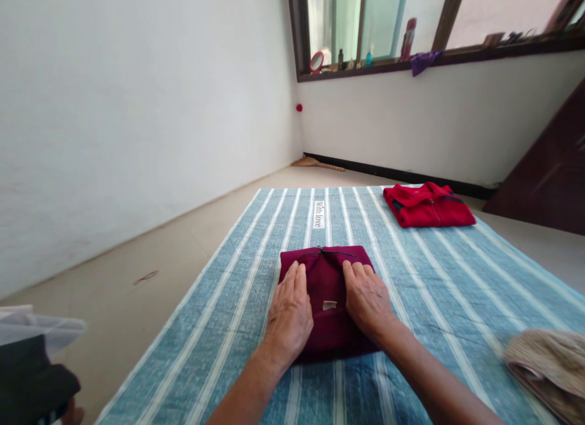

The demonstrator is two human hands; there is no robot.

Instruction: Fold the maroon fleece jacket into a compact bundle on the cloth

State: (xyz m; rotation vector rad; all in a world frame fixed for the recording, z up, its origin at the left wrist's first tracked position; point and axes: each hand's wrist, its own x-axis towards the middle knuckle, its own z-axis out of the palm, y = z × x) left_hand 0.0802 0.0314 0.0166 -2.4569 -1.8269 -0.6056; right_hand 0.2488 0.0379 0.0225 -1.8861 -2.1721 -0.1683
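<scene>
A folded maroon garment (326, 333) with a zipper at its top and a small whitish label lies on a blue-and-white striped cloth (247, 254). My left hand (290, 309) rests along its left side, fingers stretched out over the fabric. On the opposite side, my right hand (368, 294) has its fingers curled onto the garment near the zipper opening; the fingertips are partly hidden in the fabric. Farther back on the right of the cloth lies a folded red garment (432, 208) with a zipped collar, touched by neither hand.
A beige fluffy item (548, 364) sits at the right edge of the cloth. At the lower left are a dark item (36, 376) and part of another person's hand (73, 413). White walls and a window sill (388, 68) with bottles stand behind; a broom (315, 163) lies in the corner.
</scene>
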